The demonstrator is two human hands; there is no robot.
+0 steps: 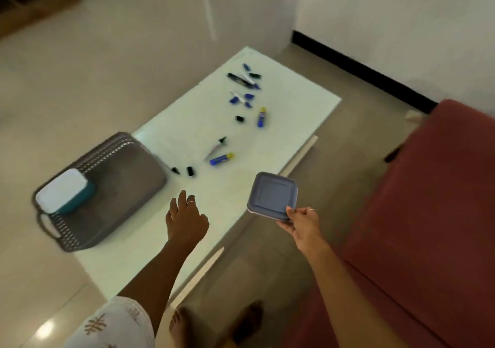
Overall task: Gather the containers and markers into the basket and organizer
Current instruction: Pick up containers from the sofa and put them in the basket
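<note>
A grey slatted basket (126,187) sits on the left end of a white low table (294,106). Inside it lies a teal container with a white lid (64,193). My right hand (301,223) grips a square blue-grey lidded container (272,193) by its near corner, above the table's right edge. My left hand (184,217) hovers open over the table between basket and container, holding nothing. Several markers and loose caps (245,85) lie scattered at the far end. Nearer lie two blue-and-yellow markers (221,158) (261,117) and a grey pen (215,146).
A red sofa (428,213) runs along the right side, close to the table. My bare feet (214,323) stand on the tiled floor at the table's near end. A white wall with a black skirting (361,69) is behind the table. No organizer is visible.
</note>
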